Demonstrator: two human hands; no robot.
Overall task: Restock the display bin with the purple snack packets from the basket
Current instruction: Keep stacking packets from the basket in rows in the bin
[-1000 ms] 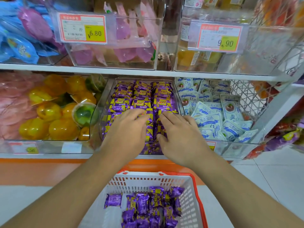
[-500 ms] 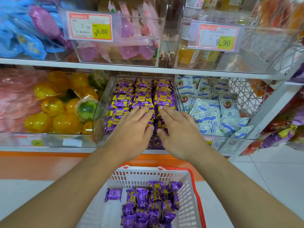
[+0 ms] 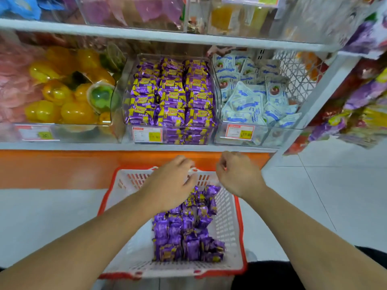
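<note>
Fingers point(image 3: 189, 164) of the left hand point(image 3: 171, 185) curl loosely downward over the basket point(image 3: 123, 185), gripping nothing I can see. The right hand point(image 3: 238, 174) hangs just beside it above the far rim, fingers bent inward, thumb near forefinger; whether it pinches anything I cannot tell. Below, crinkled foil packets point(image 3: 186, 233) lie heaped, shiny purple, in the white perforated plastic basket with its red rim. Beyond, the clear rigid bin point(image 3: 125, 114) on the white shelf point(image 3: 62, 145) holds flat purple-and-yellow packets in three neat rows, a price tag point(image 3: 147, 134) on its front. Glossy yellow cups point(image 3: 62, 95) fill the bin to its left, pale blue sachets point(image 3: 251, 99) the one to its right. The floor point(image 3: 324, 195) is smooth pale tile under an orange base panel point(image 3: 52, 168).
</note>
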